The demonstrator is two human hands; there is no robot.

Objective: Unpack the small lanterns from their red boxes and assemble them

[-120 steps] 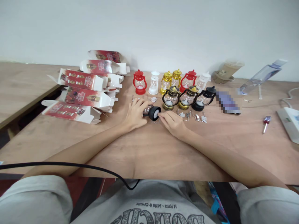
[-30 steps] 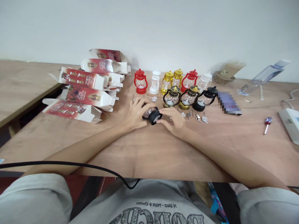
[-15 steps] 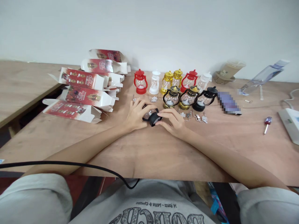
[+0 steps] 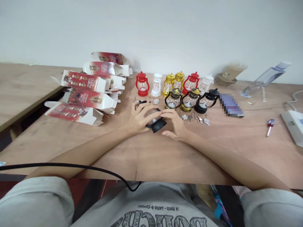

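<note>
My left hand (image 4: 139,121) is closed around a small black lantern (image 4: 158,125) with a clear globe. It lies tilted just above the table, base towards me, its top mostly hidden behind my fingers. My right hand (image 4: 176,124) is at the lantern's right side, fingertips at its frame and thumb held apart from the base. Beyond my hands stand finished-looking lanterns: a red lantern (image 4: 142,85), a white lantern (image 4: 156,85), gold lanterns (image 4: 169,85) and several black ones, such as the black lantern (image 4: 207,101) at the right.
Small metal parts (image 4: 188,118) lie right of my hands. Opened red-and-white boxes (image 4: 82,97) are piled at the left. To the right are a phone (image 4: 230,104), a screwdriver (image 4: 270,126), a clear bottle (image 4: 265,79), a drink cup (image 4: 232,73) and a white device (image 4: 293,124). A black cable (image 4: 71,165) crosses in front.
The lantern has turned in my left hand, so its base now points more downward. My right thumb has come off the base, opening that hand's pinch.
</note>
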